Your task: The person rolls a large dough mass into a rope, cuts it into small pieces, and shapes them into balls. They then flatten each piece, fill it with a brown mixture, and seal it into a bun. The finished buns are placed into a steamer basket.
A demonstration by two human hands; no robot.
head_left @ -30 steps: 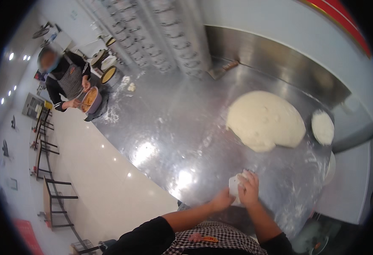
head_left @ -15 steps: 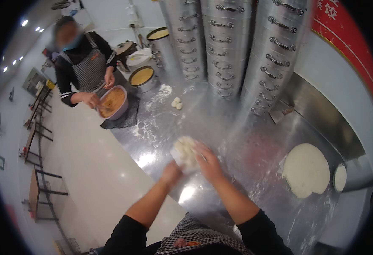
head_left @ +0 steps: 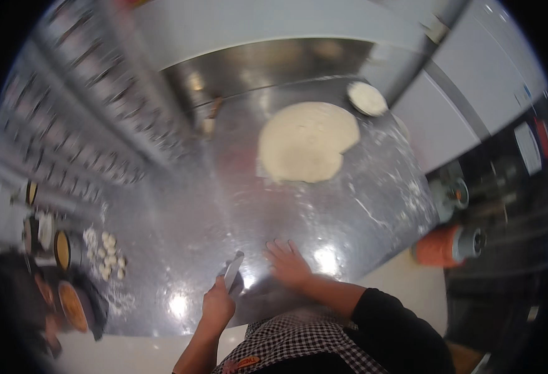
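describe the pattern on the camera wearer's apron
Black-and-white checks on the apron, clearest in the head view.

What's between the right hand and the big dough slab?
In the head view, only a stretch of shiny steel tabletop lies between the right hand and the big dough slab; no object sits there.

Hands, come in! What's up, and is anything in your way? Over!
Left hand: grip on flat scraper. Right hand: open, empty, over metal table. Big dough slab ahead of both; small dough lumps off left, out of the way.
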